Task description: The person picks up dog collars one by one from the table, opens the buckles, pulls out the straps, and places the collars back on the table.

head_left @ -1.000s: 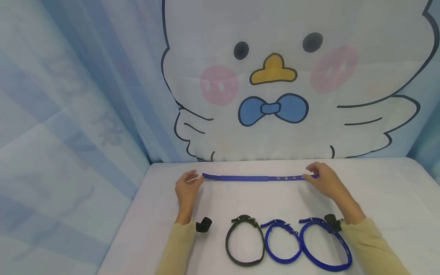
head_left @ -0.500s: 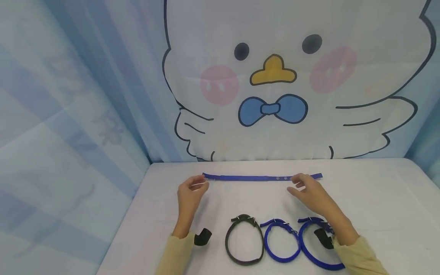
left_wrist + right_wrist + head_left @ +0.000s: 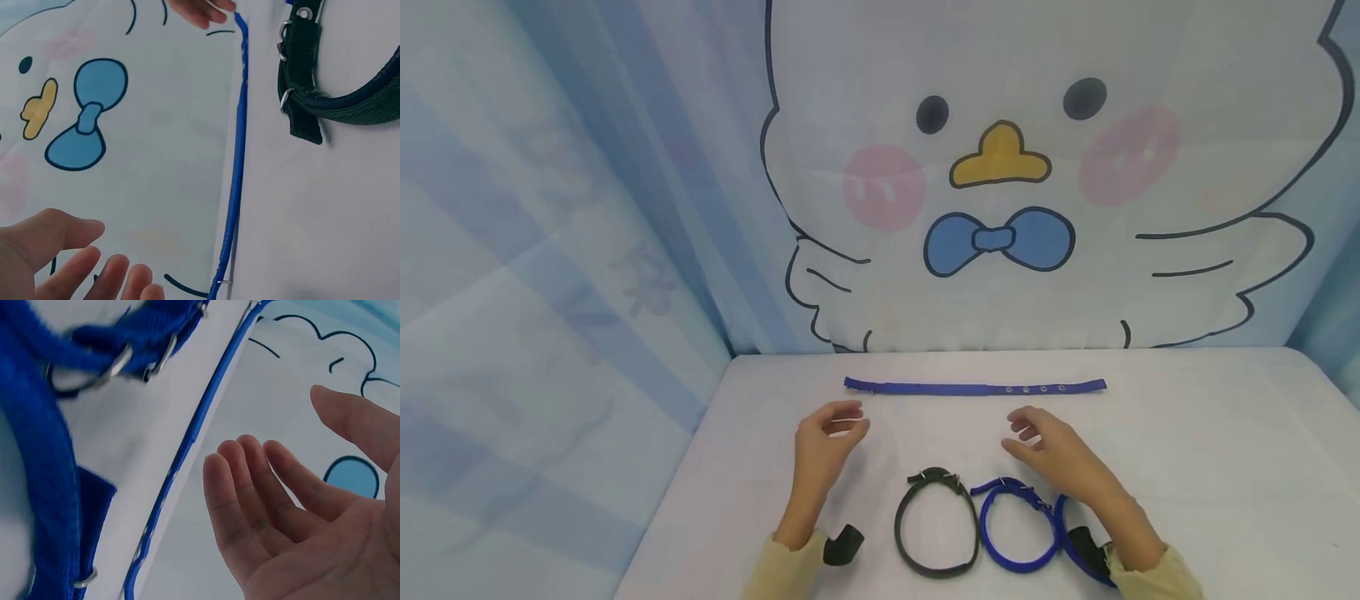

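Note:
A blue collar (image 3: 940, 389) lies stretched out straight along the far side of the white table, its row of eyelets toward the right end. My left hand (image 3: 827, 442) hovers just in front of its left end, fingers relaxed and holding nothing. Loosely bent and with nothing in its fingers, my right hand (image 3: 1051, 454) is over the table in front of the collar's right half. In the right wrist view the palm of that hand (image 3: 300, 531) faces up beside the blue strap (image 3: 181, 456). The left wrist view shows the left hand (image 3: 81, 262) with thumb and fingers apart.
Nearer me lie a buckled dark green collar (image 3: 898, 533), a smaller blue collar (image 3: 992, 552) and a larger blue collar (image 3: 1060, 517), partly hidden by my right wrist. They form a row of rings on the white table (image 3: 1247, 467). Behind the table hangs a cartoon-printed curtain (image 3: 1000, 308).
My right hand has let go of the straight collar's right end and moved left and toward me. The left hand has drawn back slightly from the left end. The collar stays stretched out.

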### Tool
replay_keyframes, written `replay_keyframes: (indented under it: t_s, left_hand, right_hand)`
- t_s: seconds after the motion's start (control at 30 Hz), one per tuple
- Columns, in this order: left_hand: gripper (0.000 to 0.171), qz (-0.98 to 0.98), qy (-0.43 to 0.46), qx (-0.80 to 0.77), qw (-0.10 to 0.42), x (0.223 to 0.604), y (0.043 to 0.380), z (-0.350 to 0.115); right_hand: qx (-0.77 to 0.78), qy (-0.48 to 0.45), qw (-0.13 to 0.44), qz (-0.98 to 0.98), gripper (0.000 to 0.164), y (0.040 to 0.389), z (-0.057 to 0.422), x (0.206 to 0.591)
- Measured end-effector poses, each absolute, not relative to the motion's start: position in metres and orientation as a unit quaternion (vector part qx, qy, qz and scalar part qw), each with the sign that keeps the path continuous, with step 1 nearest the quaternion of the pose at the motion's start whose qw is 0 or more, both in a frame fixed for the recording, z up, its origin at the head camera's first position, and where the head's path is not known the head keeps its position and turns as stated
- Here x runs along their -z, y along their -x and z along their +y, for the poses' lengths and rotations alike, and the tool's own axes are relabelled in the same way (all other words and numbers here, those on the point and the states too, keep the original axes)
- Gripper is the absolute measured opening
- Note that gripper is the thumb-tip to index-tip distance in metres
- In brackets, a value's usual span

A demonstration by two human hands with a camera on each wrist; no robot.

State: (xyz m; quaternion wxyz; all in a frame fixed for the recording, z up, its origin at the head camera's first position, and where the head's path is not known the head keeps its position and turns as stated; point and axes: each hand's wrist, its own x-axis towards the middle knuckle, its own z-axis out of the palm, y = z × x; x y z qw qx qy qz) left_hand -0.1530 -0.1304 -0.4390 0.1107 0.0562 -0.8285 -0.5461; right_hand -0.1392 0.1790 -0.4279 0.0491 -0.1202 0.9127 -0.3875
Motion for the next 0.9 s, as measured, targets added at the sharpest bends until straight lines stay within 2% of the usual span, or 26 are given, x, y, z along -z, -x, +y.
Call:
replay_keyframes:
  t_s: [0.23,0.9]
  left_hand:
    - [0.026,-0.845,-0.049,0.529,0.065,0.443,0.141,-0.126]
    - [0.029,-0.845,0.037,0.532,-0.027,0.470,0.121,-0.115]
  right_hand:
    - [0.408,0.113,0.082,0.902,0.045,0.131,0.163,0.428]
    - [0.412,0.157,0.110,0.891,0.041,0.117,0.129,0.438]
